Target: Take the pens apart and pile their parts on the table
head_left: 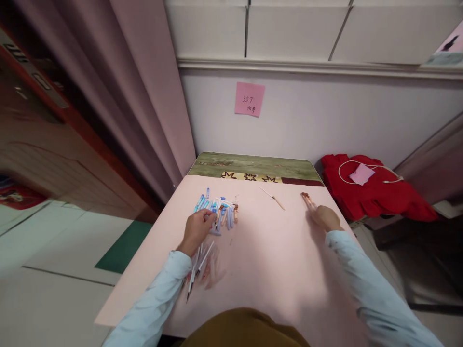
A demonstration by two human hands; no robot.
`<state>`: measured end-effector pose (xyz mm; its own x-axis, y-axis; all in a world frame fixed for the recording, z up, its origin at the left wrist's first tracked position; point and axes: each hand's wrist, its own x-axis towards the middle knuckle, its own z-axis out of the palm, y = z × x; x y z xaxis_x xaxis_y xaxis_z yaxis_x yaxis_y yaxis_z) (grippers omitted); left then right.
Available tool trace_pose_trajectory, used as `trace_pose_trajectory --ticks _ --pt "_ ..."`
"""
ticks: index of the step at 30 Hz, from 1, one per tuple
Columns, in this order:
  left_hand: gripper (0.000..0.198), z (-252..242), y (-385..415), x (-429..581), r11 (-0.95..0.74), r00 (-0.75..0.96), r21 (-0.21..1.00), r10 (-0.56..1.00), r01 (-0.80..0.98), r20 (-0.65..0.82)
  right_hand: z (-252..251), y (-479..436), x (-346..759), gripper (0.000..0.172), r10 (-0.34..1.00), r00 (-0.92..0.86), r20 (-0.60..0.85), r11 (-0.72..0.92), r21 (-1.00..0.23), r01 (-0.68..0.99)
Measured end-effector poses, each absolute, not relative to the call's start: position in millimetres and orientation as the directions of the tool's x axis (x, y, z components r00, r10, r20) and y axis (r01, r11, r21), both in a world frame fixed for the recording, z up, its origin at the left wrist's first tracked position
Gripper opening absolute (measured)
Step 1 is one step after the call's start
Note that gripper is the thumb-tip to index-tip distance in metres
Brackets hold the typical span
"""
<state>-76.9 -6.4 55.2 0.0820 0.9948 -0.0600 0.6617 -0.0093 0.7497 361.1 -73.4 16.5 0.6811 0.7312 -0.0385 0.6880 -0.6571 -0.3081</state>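
My left hand (198,230) pinches at the near-left edge of a pile of pen parts (224,212) on the table. The pile mixes blue, lilac and peach pieces, some with brown tops; whatever its fingers grip is hidden. Under my left wrist lie several white pen refills (195,270) with dark tips. At the right side of the table, my right hand (327,219) is closed around the near end of peach pens with brown tops (306,198); how many it holds is blurred. Between the hands lies a thin refill with a beige tip section (278,201).
Pink paper (260,270) covers the table, with a green patterned strip (249,163) along the far edge. A red cloth (376,193) bearing a white cable lies to the right. A pink note (249,99) sticks to the wall; a purple curtain (152,96) hangs left.
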Motion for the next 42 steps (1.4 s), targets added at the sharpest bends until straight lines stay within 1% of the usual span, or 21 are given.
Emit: trace_pose_trajectory --ticks 2,4,6,8,11,13,15,17,19,20,21,23,26,28,30,32,34,36,37,39,42 --pt "0.026 52.1 -10.7 -61.4 0.106 0.126 0.918 0.978 0.381 -0.165 15.5 -75.3 315.5 0.036 0.782 0.619 -0.076 -0.608 -0.317 0.728" --pt "0.030 49.6 -15.6 -42.4 0.241 0.187 0.968 0.950 0.069 -0.250 13.3 -79.8 254.0 0.036 0.886 0.460 -0.061 -0.447 -0.378 0.811" --pt "0.033 47.0 -19.3 -25.2 0.356 0.249 0.913 0.919 -0.198 -0.304 12.1 -85.4 187.6 0.030 0.959 0.277 -0.051 -0.271 -0.437 0.858" --pt "0.033 43.2 -20.5 -14.0 0.417 0.279 0.826 0.903 -0.380 -0.328 12.3 -90.4 130.6 0.022 0.986 0.160 -0.048 -0.164 -0.468 0.868" --pt "0.025 36.0 -17.2 -10.3 0.386 0.204 0.760 0.922 -0.523 -0.328 12.6 -93.4 81.0 0.019 0.993 0.082 -0.081 -0.113 -0.534 0.838" --pt "0.019 31.8 -12.9 -13.0 0.365 0.142 0.762 0.928 -0.536 -0.345 11.4 -91.7 70.2 0.018 0.994 0.076 -0.083 -0.112 -0.636 0.764" --pt "0.018 29.0 -8.3 -15.1 0.384 0.112 0.783 0.918 -0.490 -0.380 9.8 -88.6 68.7 0.018 0.993 0.065 -0.099 -0.118 -0.809 0.576" --pt "0.019 27.0 -4.0 -14.3 0.422 0.113 0.800 0.903 -0.428 -0.415 8.9 -86.9 70.2 0.021 0.981 0.013 -0.196 -0.192 -0.947 0.256" --pt "0.019 24.8 -0.2 -10.4 0.447 0.124 0.813 0.892 -0.373 -0.434 8.8 -89.4 71.3 0.026 0.947 -0.067 -0.313 -0.316 -0.948 -0.043" --pt "0.019 23.5 1.8 -7.8 0.452 0.126 0.822 0.891 -0.347 -0.437 8.8 -92.4 71.5 0.029 0.933 -0.089 -0.348 -0.357 -0.925 -0.133" --pt "0.019 22.2 3.8 -5.0 0.451 0.123 0.835 0.892 -0.315 -0.435 8.6 -96.6 71.6 0.032 0.929 -0.091 -0.358 -0.369 -0.913 -0.175" --pt "0.020 20.1 8.2 -0.2 0.432 0.110 0.871 0.902 -0.233 -0.418 7.3 -106.6 72.5 0.035 0.945 -0.041 -0.326 -0.328 -0.933 -0.146" --pt "0.021 20.4 15.9 2.9 0.381 0.104 0.923 0.921 -0.059 -0.374 3.7 -117.9 78.2 0.037 0.966 0.064 -0.251 -0.252 -0.968 0.012" --pt "0.017 23.6 21.9 1.1 0.324 0.102 0.942 0.938 0.086 -0.332 1.9 -118.5 85.6 0.037 0.965 0.134 -0.225 -0.237 -0.968 0.085" --pt "0.008 28.0 30.0 -5.2 0.244 0.086 0.943 0.959 0.224 -0.269 1.5 -114.8 94.1 0.038 0.959 0.184 -0.214 -0.237 -0.965 0.114" --pt "0.005 31.6 42.1 -18.3 0.166 0.073 0.931 0.977 0.325 -0.200 2.9 -110.8 101.0 0.039 0.953 0.210 -0.217 -0.243 -0.964 0.107" --pt "0.012 32.3 59.1 -40.0 0.068 0.044 0.886 0.994 0.459 -0.099 6.1 -109.7 104.9 0.040 0.950 0.212 -0.230 -0.252 -0.964 0.084" --pt "0.029 28.3 78.4 -68.8 -0.061 -0.003 0.697 0.996 0.715 0.091 10.7 -111.8 106.0 0.041 0.949 0.199 -0.243 -0.258 -0.965 0.051" --pt "0.038 24.4 87.3 -84.2 -0.060 -0.032 0.596 0.989 0.801 0.144 13.2 -113.4 105.7 0.041 0.949 0.191 -0.252 -0.262 -0.965 0.027" --pt "0.047 13.4 100.3 -112.4 -0.034 -0.043 0.561 0.991 0.827 0.123 17.7 -115.7 104.1 0.041 0.942 0.171 -0.289 -0.282 -0.957 -0.064" --pt "0.047 -6.6 104.7 -137.3 -0.076 0.051 0.546 0.997 0.834 0.062 21.5 -114.1 99.7 0.042 0.928 0.130 -0.348 -0.312 -0.920 -0.236"
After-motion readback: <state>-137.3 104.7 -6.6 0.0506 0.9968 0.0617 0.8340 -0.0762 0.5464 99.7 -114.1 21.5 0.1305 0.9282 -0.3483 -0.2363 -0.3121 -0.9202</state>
